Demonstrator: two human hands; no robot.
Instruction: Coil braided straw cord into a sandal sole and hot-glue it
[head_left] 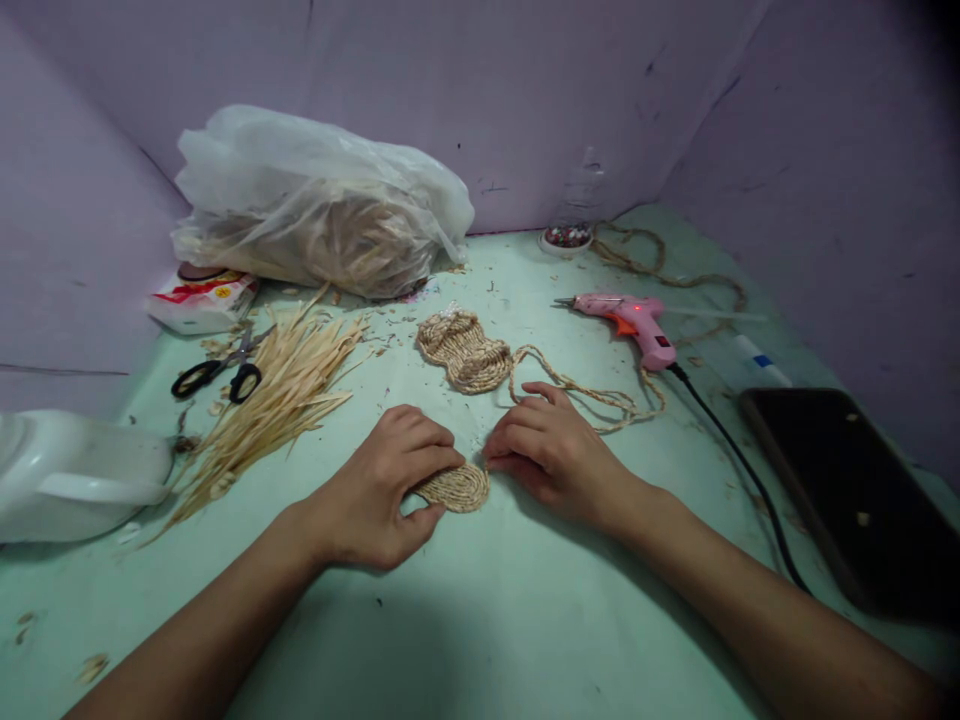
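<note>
The little oval coil (459,489) lies flat on the green table (525,640), with several tight rounds already wound. The left hand (386,482) pinches it between thumb and fingers, and the right hand (551,450) seems to pinch the braided cord (600,395) at its edge. Plenty of cord's left unwound, looping behind that hand. Bundled braid (466,355) sits farther back, pink glue gun (626,318) off right.

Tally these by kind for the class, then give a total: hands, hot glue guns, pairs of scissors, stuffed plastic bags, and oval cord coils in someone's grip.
Hands: 2 (left hand, right hand)
Hot glue gun: 1
Pair of scissors: 1
Stuffed plastic bag: 1
Gripped oval cord coil: 1
Total: 6
</note>
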